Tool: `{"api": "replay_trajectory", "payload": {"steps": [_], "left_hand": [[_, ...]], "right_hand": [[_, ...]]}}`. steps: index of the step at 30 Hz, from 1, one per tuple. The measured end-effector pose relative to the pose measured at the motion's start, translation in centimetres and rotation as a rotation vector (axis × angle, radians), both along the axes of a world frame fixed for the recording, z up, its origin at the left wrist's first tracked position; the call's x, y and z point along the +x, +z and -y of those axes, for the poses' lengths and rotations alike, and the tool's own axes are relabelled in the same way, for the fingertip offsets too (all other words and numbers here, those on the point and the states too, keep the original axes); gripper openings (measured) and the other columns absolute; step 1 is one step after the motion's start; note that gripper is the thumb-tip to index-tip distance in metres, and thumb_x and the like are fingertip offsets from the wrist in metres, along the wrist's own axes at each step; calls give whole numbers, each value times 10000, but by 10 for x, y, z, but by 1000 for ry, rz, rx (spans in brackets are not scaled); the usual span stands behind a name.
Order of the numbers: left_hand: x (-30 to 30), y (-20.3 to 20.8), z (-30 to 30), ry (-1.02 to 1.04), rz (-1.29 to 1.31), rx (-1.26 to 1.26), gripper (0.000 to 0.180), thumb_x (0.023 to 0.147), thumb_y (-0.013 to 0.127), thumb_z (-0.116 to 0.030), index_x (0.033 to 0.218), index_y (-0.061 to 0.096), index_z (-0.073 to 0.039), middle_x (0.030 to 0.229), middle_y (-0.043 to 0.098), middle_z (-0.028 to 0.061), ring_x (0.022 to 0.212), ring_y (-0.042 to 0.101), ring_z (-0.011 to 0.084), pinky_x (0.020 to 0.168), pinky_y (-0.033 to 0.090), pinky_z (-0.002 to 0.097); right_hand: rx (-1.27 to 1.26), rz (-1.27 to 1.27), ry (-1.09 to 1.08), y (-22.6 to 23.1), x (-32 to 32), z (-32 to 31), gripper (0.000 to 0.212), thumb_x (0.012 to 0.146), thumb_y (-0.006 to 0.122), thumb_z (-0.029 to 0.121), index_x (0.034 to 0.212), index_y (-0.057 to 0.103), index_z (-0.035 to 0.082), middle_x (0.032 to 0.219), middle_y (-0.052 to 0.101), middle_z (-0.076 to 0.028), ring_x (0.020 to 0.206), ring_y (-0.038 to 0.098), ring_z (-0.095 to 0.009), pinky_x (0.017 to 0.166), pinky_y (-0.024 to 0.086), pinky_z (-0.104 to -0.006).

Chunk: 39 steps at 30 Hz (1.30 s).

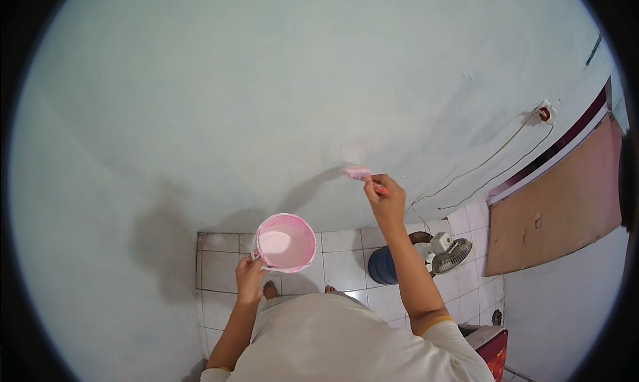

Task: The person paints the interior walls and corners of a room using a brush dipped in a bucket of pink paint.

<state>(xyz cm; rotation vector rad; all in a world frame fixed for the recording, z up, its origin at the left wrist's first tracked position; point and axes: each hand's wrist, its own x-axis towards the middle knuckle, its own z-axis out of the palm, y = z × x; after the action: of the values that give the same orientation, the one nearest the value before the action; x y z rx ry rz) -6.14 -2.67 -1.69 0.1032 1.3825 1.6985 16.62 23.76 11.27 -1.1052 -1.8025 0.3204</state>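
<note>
Holding a paintbrush (359,174) up to the far wall (266,102), my right hand (387,199) has its fingers closed around the red-orange handle, and the pink-smeared brush end points left. I cannot tell whether the bristles touch the wall or stop just short of it. My left hand (249,275) grips the white handle of a bucket (303,229) at its near left side, the fingers curled tight. The bucket hangs to the left of the brush and nearer to me, above the tiled floor (343,262), its inside streaked pink, with pale pink paint (279,247) in it. Below my right forearm, a blue drum (381,265) stands beside a fan (452,255). Farther right, wires (492,152) run along the wall to a socket (544,114), near a brown door (552,202).
</note>
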Motion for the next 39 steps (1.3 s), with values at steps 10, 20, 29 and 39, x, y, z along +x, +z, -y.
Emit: {"api": "replay_trajectory", "payload": {"steps": [10,20,29,39], "left_hand": [[-12,-7,15,51,-37,-54,106,881,593,-36,977,553,-17,1156,596,96,970,622,189,818,558,395],[-21,-17,21,83,14,-19,123,875,605,-40,981,543,-35,1186,605,102,974,621,189,822,562,402],[-26,-18,26,25,-1,-51,141,871,604,-43,991,531,-27,1179,606,105,973,620,190,821,568,397],[-28,-23,29,76,10,-45,175,859,646,-52,990,549,11,1059,617,102,915,646,199,792,566,361]], "right_hand": [[71,17,15,75,-25,-18,185,848,704,197,790,656,28,642,616,-121,553,587,-282,542,471,-347],[-73,212,-28,25,-31,-4,256,850,693,259,731,635,39,592,596,-115,536,581,-304,525,463,-367],[80,68,-7,60,-50,-20,231,853,712,226,749,638,33,612,614,-110,542,592,-262,532,469,-342],[-39,33,-19,103,-37,18,223,863,697,214,771,665,13,600,613,-111,498,559,-203,523,458,-307]]}}
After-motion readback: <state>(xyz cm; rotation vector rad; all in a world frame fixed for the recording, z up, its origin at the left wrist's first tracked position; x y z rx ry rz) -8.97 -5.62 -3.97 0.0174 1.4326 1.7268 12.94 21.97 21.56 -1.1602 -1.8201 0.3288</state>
